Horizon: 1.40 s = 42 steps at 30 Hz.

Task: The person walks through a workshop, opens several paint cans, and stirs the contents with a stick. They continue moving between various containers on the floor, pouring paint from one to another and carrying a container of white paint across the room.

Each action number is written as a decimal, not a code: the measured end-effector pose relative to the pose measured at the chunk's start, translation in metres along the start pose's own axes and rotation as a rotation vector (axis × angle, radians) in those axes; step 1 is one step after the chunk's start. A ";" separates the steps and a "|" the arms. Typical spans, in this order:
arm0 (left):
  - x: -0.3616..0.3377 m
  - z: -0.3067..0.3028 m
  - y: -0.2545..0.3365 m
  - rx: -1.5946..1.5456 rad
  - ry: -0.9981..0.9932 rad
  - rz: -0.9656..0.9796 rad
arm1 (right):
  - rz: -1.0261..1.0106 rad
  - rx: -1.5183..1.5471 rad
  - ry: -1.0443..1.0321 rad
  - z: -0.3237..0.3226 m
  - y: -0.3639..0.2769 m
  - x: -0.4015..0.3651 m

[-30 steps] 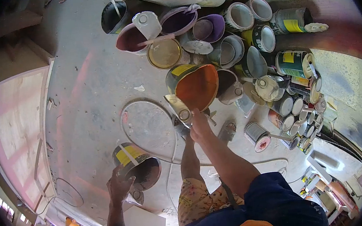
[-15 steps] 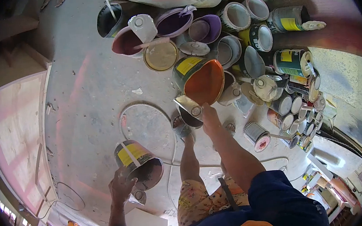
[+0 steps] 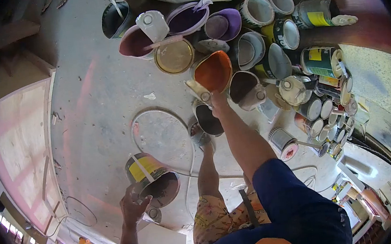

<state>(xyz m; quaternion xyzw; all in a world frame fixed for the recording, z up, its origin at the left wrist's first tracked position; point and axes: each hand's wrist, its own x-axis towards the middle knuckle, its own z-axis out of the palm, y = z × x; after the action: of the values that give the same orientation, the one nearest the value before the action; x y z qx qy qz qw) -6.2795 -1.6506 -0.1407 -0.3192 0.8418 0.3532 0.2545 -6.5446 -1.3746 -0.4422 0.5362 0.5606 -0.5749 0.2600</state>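
Pail with orange inside [image 3: 219,70] is on the far side of the person, straight in front and a little to the right of the middle. The right hand [image 3: 218,102] is the nearer one to it: this arm is stretched far forward, and its fingers are closed at the near rim of this pail. The mouth looks up, and its longer line runs from far to near, almost the same way as the forearm. A pale bottle [image 3: 195,90] is at the left of these fingers, very close to the rim; whether the hand grips it also, one cannot tell.

The left hand [image 3: 134,205] is well apart, on the near left. It is grasping a yellow-banded pail [image 3: 146,166] at the rim side. This pail is tilted, its long axis goes from far left to near right, and the dark mouth turns toward near right. A pale strip [image 3: 141,168] lies along its outside. A clear bottle [image 3: 153,214] shows just at the near side of this mouth.

Between the right hand and the left foot [image 3: 199,135] there is a dark-mouthed pail [image 3: 208,120]. To the right of the orange one, just beside it, stands a brown-mouthed pail [image 3: 244,86].
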 end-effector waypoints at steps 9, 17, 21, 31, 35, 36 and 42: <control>0.002 0.011 0.010 -0.074 0.032 0.062 | -0.718 -0.858 -0.203 -0.043 0.025 0.008; 0.013 0.059 0.143 -0.327 -0.058 0.190 | -0.419 -0.492 -0.712 -0.200 0.003 -0.176; 0.006 0.104 0.211 -0.327 -0.181 0.382 | -0.289 -0.417 -0.695 -0.284 0.001 -0.221; -0.057 0.318 0.356 -0.478 -0.489 0.246 | -0.048 0.104 -0.333 -0.485 -0.004 -0.206; -0.073 0.395 0.374 -0.385 -0.540 0.288 | -0.090 0.182 -0.192 -0.533 0.024 -0.157; -0.067 0.416 0.356 -0.243 -0.531 0.354 | -0.081 0.195 -0.186 -0.542 0.040 -0.135; -0.049 0.497 0.329 -0.091 -0.515 0.325 | -0.256 -0.207 -0.148 -0.553 0.092 0.010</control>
<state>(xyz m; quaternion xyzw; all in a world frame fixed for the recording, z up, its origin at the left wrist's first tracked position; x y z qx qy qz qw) -6.3822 -1.0770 -0.2755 -0.0917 0.7730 0.4959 0.3849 -6.2849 -0.8824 -0.3724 0.3870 0.6600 -0.5804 0.2789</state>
